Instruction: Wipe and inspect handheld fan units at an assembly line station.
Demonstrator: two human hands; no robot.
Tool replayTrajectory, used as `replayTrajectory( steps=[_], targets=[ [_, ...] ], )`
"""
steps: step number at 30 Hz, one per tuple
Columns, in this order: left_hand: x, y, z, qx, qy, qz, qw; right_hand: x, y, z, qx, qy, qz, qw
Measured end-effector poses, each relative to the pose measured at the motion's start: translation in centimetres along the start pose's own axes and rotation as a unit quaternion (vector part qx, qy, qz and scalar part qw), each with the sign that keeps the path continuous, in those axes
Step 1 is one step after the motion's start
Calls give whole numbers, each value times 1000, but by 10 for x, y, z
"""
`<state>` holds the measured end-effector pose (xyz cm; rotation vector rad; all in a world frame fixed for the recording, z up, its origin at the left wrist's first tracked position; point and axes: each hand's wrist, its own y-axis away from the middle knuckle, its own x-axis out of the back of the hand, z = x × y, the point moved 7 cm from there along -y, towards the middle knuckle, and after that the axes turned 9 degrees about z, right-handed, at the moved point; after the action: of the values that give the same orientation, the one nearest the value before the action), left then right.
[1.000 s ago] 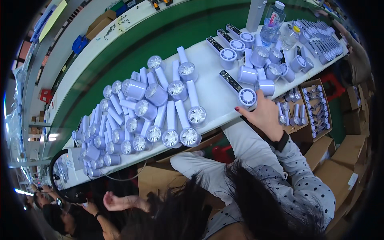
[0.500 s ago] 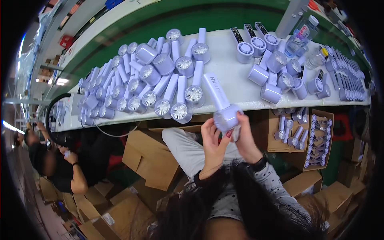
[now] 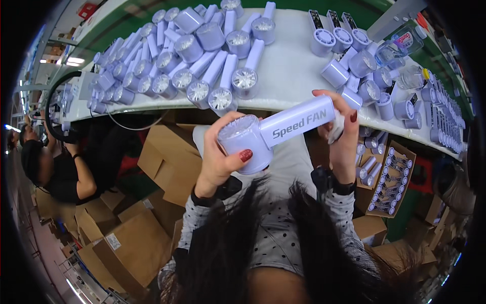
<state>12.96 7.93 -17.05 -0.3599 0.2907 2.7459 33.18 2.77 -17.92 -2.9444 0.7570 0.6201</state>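
A lilac handheld fan [image 3: 296, 121] is held across in front of me, its round head to the left and its handle slanting up to the right. My left hand [image 3: 216, 161] wraps round the fan's head, thumb on the near side. At the handle's free end is my right hand [image 3: 346, 139], with a crumpled white cloth [image 3: 335, 127] pinched in it. The right fingertips pass behind the handle, so their contact with it is partly hidden. Beyond the fan, many similar lilac fans [image 3: 245, 81] lie heaped on the white worktable [image 3: 286, 66].
To the right stand fans with exposed dark handles [image 3: 334, 35], a clear bottle [image 3: 400, 45] and a yellow-capped bottle [image 3: 412, 77]. Below the table edge, a carton [image 3: 392, 177] holds rows of fan parts. Open cardboard boxes [image 3: 169, 157] lie on the left, near another person [image 3: 61, 172].
The fan has turned from upright to nearly sideways, and its lettered side now faces me. My left hand has moved left with the head; my right hand has shifted to the handle end.
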Motion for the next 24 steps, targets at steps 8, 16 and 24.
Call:
replayTrajectory(
  steps=[8, 16, 24],
  targets=[
    [10, -2, 0, 24, -23, 26, 999, -17, 12, -19, -16, 187, 21, 982],
    [28, 3, 4, -23, 22, 120, 992, 23, 13, 18, -98, -20, 90, 991],
    [23, 2, 20, 7, 149, 100, 984, 44, 35, 75, -329, -235, 164, 900]
  ],
)
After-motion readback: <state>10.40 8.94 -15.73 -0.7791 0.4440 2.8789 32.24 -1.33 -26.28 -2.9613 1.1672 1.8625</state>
